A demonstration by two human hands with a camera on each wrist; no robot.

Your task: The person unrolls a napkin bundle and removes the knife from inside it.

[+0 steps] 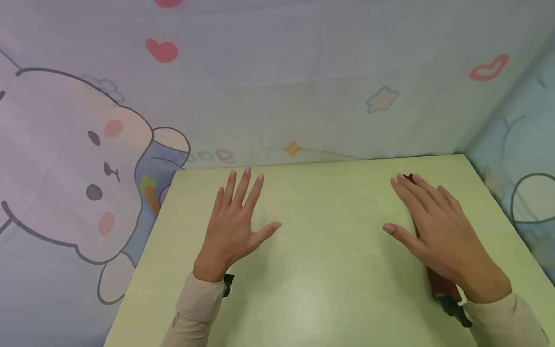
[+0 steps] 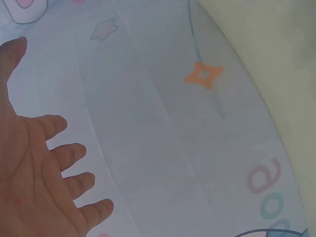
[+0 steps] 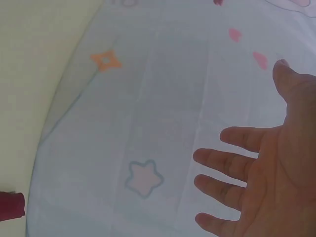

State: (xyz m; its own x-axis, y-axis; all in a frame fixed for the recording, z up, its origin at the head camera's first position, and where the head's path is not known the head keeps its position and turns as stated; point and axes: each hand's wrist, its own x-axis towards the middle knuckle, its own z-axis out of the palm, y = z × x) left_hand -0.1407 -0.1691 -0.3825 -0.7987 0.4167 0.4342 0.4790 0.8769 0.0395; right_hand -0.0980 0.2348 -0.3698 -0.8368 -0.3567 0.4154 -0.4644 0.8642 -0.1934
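Observation:
My left hand (image 1: 231,224) is held over the left part of the table, palm down, with its fingers straight and spread and nothing in them. On the right, my right hand (image 1: 442,231) is also stretched out flat, thumb apart from the fingers. It overlaps a long dark red object (image 1: 442,284) in the head view and hides most of it. One end of this dark red object (image 3: 12,206) shows at the lower left edge of the right wrist view, apart from the fingers. Both wrist views show bare palms.
A pale yellow-green table (image 1: 321,231) stretches below both hands. Behind it hangs a printed cloth (image 1: 277,96) with hearts, stars and a large cartoon animal at the left. More printed cloth (image 1: 533,144) hangs along the right side.

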